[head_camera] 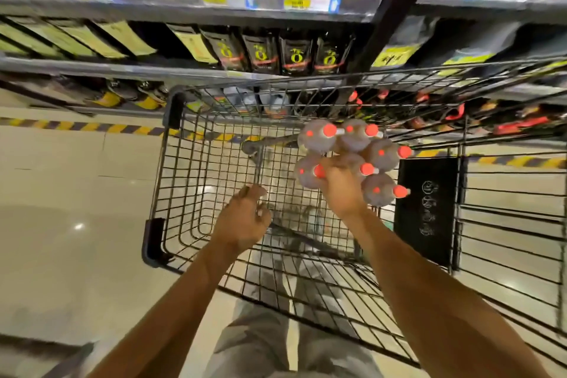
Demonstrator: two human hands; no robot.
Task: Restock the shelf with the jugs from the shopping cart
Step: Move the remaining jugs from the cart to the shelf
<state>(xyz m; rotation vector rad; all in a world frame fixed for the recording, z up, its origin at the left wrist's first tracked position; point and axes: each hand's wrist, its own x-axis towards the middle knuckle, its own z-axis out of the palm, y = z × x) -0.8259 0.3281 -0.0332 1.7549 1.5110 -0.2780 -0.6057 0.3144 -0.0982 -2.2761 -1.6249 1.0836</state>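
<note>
Six jugs [379,193] sit unshelved in the shopping cart [152,235]; your right hand [339,187] grips one, left hand [244,219] loosely curled, empty.

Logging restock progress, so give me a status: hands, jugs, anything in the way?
Left hand open, empty, over the cart. Right hand grips a jug among six jugs in it. Its wire wall stands between them and the shelf.

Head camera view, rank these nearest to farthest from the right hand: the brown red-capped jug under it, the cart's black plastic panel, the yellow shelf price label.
1. Brown red-capped plastic jug, directly under the right hand.
2. Black plastic panel, on the cart to the hand's right.
3. Yellow price label, high on the upper shelf edge.
</note>
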